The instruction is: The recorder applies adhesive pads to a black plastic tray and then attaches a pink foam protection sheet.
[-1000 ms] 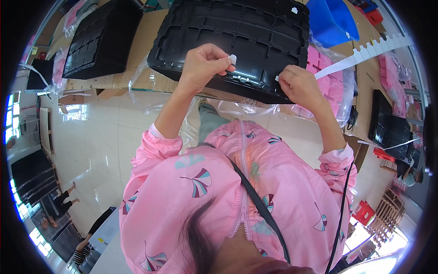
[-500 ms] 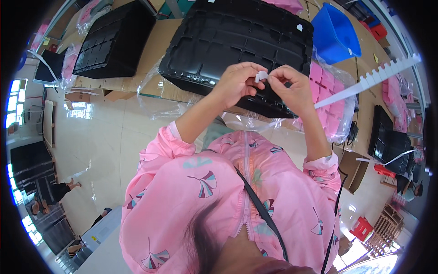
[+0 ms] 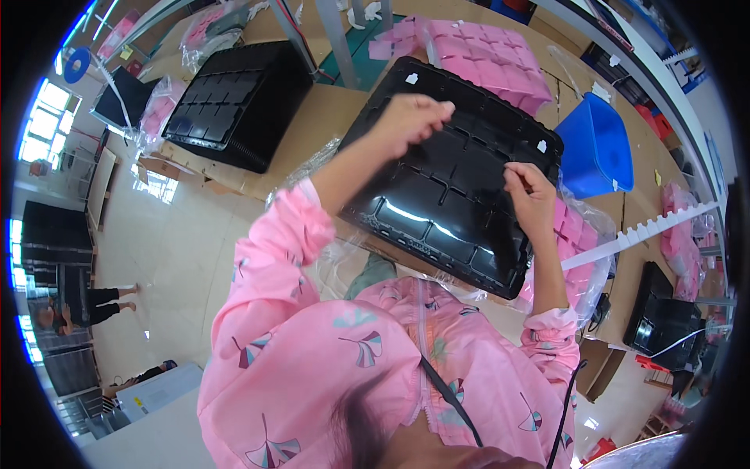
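Note:
My left hand (image 3: 412,125) is above the upper part of a black moulded plastic tray (image 3: 437,176), its fingers pinched together. A pale bit shows at the fingertips; whether it is a small white piece or just skin is unclear. Over the tray's right side is my right hand (image 3: 533,202), with curled fingers and thumb close to the index finger; anything between them is hidden. Two small white tabs, one a white label (image 3: 412,78) at the upper left corner and another white label (image 3: 542,146) at the upper right, lie on the tray.
Behind the tray sits a pink moulded tray stack (image 3: 488,59). A blue bin (image 3: 595,148) stands to the right, near a white toothed strip (image 3: 641,234). More black trays (image 3: 242,102) are stacked on the left of the cardboard-covered table (image 3: 332,109). Clear plastic wrap (image 3: 308,168) hangs at its edge.
My hands have come apart: the left moved up and over the tray, the right lower. The white piece between them earlier is no longer plainly visible. The view has shifted, showing more of the tray.

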`<move>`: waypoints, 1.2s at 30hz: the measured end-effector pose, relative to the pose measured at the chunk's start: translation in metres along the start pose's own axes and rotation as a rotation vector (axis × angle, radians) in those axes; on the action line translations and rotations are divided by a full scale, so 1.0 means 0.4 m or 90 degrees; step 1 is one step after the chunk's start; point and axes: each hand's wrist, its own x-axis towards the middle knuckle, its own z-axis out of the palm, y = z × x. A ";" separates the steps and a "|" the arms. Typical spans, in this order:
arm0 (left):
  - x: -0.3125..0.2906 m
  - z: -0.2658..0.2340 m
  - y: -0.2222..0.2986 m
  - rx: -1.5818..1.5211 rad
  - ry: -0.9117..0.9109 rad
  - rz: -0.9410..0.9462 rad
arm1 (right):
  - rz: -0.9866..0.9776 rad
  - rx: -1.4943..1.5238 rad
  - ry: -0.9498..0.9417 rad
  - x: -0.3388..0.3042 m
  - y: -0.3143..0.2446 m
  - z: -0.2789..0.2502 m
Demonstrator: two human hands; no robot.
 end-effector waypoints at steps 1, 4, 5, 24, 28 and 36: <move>0.056 -0.041 -0.002 0.110 0.021 0.130 | 0.010 -0.019 0.014 0.004 0.035 -0.009; 0.202 -0.171 -0.017 0.531 0.131 0.351 | 0.015 -0.112 0.023 -0.002 0.090 -0.027; 0.236 -0.189 -0.013 0.634 0.114 0.390 | 0.021 -0.112 0.027 -0.007 0.103 -0.033; 0.349 -0.206 0.044 0.954 -0.099 0.342 | 0.114 -0.117 0.026 -0.006 0.109 -0.038; 0.356 -0.206 0.042 0.961 -0.119 0.328 | 0.103 -0.121 0.032 -0.005 0.108 -0.037; 0.319 -0.206 0.001 0.968 -0.066 0.499 | 0.098 -0.134 0.036 -0.007 0.108 -0.037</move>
